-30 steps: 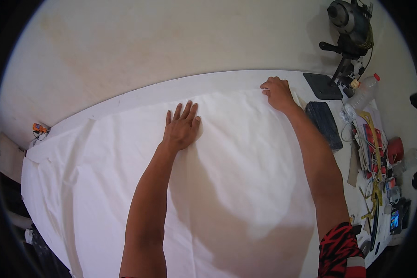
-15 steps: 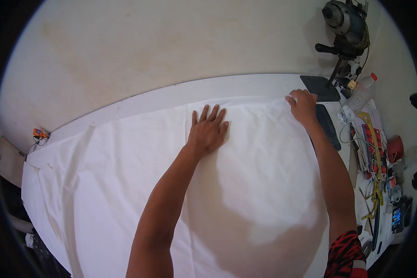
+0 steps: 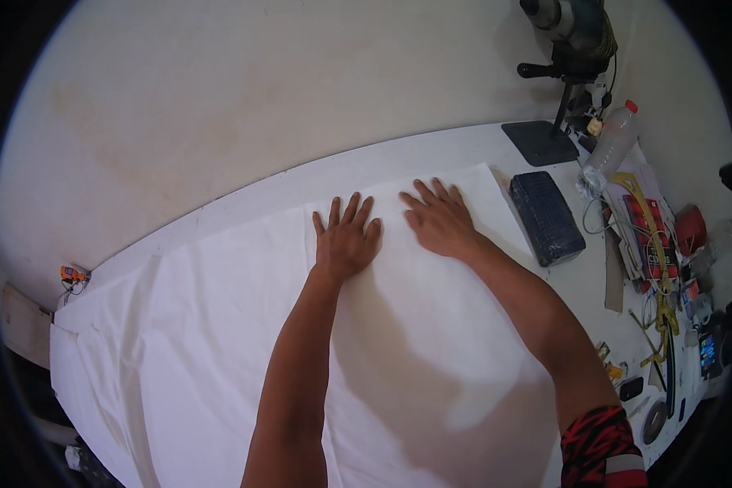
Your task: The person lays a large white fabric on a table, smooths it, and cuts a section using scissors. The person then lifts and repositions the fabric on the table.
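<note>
A large white cloth (image 3: 244,342) covers most of the table, fairly smooth in the middle and creased on the left. My left hand (image 3: 346,240) lies palm down on it near its far edge, fingers spread. Just to the right of it, my right hand (image 3: 443,215) rests flat on the cloth too, fingers apart and pointing up and left. Nothing is held in either hand. The cloth's far right corner lies beside a dark blue block-like bundle (image 3: 546,218), which does not touch my hand.
A cloth-cutting machine (image 3: 565,65) stands on its dark base at the far right. Near it are a clear bottle with a red cap (image 3: 614,138), a yellow measuring tape (image 3: 663,272), papers and small tools. An orange device (image 3: 73,275) sits at the far left by the wall.
My right hand has let go of the cloth's far right corner and moved left, now flat beside my left hand. The dark blue bundle shows fully. The view has shifted slightly.
</note>
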`<state>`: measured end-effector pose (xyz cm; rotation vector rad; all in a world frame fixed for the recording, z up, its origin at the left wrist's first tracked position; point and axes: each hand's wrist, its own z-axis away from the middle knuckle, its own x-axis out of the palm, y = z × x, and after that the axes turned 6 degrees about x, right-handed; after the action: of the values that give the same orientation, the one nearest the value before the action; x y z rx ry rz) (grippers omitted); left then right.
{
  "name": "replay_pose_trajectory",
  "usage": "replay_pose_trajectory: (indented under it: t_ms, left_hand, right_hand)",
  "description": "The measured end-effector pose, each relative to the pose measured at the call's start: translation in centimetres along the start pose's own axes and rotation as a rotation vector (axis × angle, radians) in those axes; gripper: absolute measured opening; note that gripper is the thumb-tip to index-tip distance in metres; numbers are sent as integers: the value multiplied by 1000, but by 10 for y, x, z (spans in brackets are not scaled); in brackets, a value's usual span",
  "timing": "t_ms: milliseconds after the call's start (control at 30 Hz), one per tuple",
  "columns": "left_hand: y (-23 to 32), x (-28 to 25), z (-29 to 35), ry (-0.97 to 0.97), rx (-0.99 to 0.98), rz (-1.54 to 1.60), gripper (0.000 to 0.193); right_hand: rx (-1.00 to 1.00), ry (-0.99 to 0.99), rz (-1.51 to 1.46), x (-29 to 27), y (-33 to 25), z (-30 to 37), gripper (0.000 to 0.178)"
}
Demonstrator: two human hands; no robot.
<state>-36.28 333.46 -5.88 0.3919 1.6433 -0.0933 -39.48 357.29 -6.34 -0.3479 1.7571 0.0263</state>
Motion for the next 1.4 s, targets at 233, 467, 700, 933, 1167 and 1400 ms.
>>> replay_pose_trajectory:
  t_ms: [233, 467, 700, 933, 1167, 1400]
  left_hand:
    - [155, 1, 79, -48, 422, -43, 62]
    - [320, 21, 159, -11, 504, 291, 68]
    - [325, 4, 147, -157, 483, 288, 62]
    - [278, -28, 237, -135, 505, 690, 46]
    - [165, -79, 506, 48, 63, 172, 65]
    - [230, -121, 539, -4, 80, 368, 50]
  right_hand:
    - [364, 58, 258, -33, 150, 27, 60]
    - [910, -131, 56, -83, 159, 110, 109]
    - [830, 60, -540, -122, 109, 80, 94]
    - [641, 49, -84, -93, 12, 51, 69]
    - [141, -46, -45, -105, 7, 257, 51]
    - [161, 195, 171, -137, 59, 432, 57]
